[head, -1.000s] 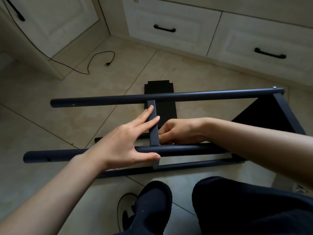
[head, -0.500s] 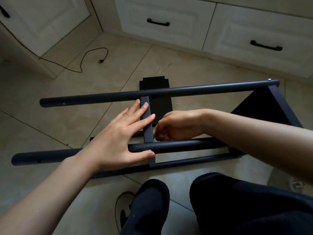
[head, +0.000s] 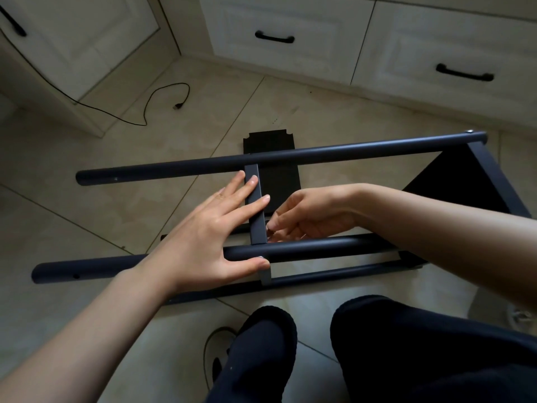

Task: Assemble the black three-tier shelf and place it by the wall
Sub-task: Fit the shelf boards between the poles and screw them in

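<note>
Little has shifted since the earlier frames: right hand (head: 312,212) has uncurled slightly beside the crossbar (head: 257,209), left hand (head: 209,228) keeps its place. Head view: black shelf frame (head: 290,158) lies on its side on the tiled floor (head: 87,175) before white drawers (head: 284,30); left hand flat, straight fingers across crossbar, thumb on the near pole (head: 319,247). Right hand fingers curled, pinching something small at the crossbar's lower joint, item too small to identify; loose shelf panel (head: 270,141) on floor behind.

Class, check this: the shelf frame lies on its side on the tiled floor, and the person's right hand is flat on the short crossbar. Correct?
Not quite. The head view shows the left hand flat on the short crossbar; the right hand works beside it with curled fingers. The shelf frame does lie on its side on the tiled floor.
</note>
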`<control>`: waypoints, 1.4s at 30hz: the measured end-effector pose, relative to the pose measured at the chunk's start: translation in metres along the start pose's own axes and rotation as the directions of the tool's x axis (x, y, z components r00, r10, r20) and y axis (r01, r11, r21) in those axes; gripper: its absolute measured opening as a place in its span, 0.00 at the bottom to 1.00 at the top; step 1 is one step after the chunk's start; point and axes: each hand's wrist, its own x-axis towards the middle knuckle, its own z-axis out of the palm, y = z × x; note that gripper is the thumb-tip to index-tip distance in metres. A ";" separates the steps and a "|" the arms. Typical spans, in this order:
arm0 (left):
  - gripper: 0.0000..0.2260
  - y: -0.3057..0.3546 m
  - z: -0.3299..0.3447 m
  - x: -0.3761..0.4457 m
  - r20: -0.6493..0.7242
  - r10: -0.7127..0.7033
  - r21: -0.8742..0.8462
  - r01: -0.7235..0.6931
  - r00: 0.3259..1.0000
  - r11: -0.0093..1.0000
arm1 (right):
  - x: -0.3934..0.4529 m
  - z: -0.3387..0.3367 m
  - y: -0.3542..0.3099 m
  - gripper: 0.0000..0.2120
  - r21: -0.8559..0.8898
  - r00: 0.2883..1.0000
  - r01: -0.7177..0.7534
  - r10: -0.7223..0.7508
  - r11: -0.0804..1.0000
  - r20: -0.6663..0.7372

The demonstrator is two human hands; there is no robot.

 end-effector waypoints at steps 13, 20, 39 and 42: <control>0.41 0.001 -0.001 0.001 -0.004 -0.011 -0.015 0.011 1.000 1.000 | 0.003 0.007 0.001 0.06 -0.126 0.983 0.161 -0.171 0.979 -0.074; 0.41 0.002 -0.002 0.002 0.011 -0.011 -0.031 0.011 1.000 0.999 | 0.005 0.006 0.000 0.14 -0.163 0.982 0.138 -0.156 0.977 -0.102; 0.40 -0.002 0.001 0.001 0.016 -0.020 -0.063 0.021 1.000 0.998 | 0.015 0.011 -0.001 0.09 -0.204 0.999 -0.029 0.032 0.978 0.010; 0.40 -0.002 0.001 0.000 0.017 -0.022 -0.067 0.023 1.000 0.998 | 0.017 0.010 -0.001 0.09 -0.206 0.999 -0.039 0.042 0.978 0.010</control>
